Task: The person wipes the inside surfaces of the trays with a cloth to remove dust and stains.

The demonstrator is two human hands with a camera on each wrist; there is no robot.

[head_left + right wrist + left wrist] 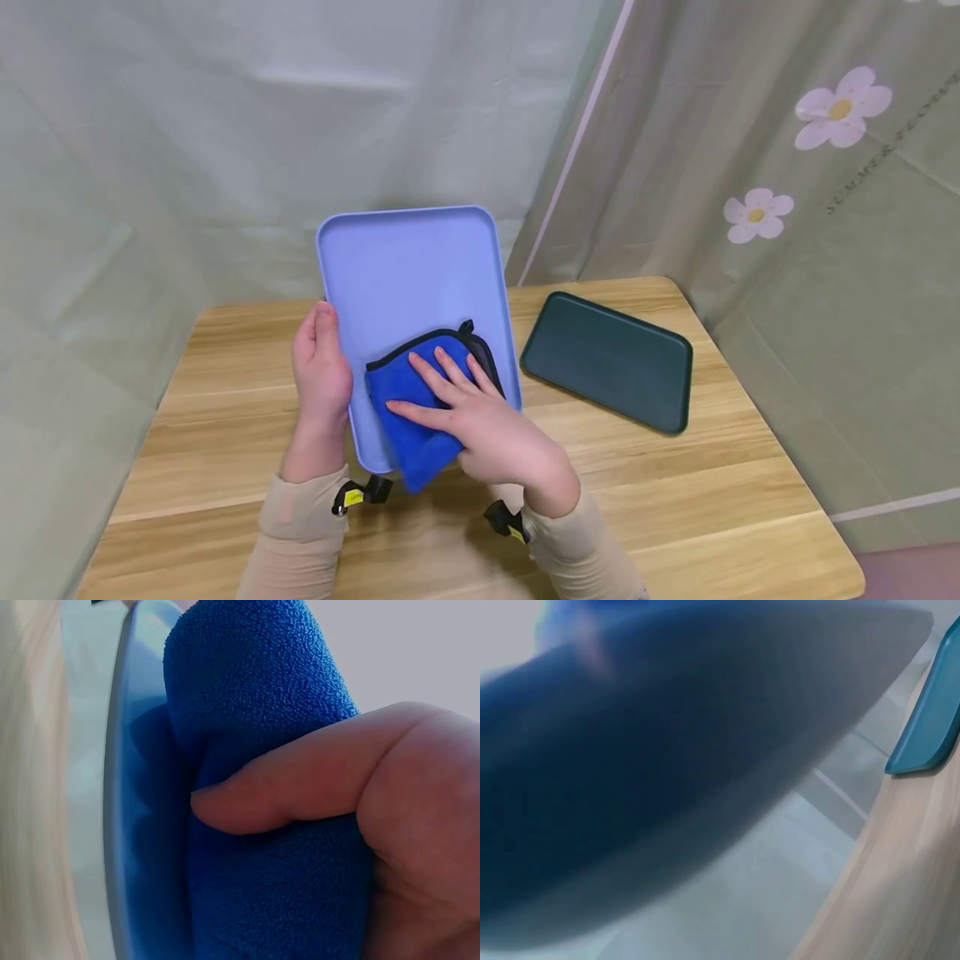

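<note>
A light blue rectangular tray (408,271) is held up and tilted above the table, its inner face showing in the head view. My left hand (321,379) grips its left edge, thumb at the rim, with the other fingers mostly hidden behind. Across the tray's lower half lies a folded blue cloth (401,387) with black edging. My right hand (495,429) presses on this cloth with spread, straight fingers. In the right wrist view, the thumb (277,791) rests along the fuzzy cloth (247,675). The tray's dark, blurred side (667,772) fills much of the left wrist view.
On the wooden table (750,508), a dark green tray (611,362) lies at the right rear. Behind the table hangs a pale curtain (300,125), with a flowered curtain (675,167) on the right.
</note>
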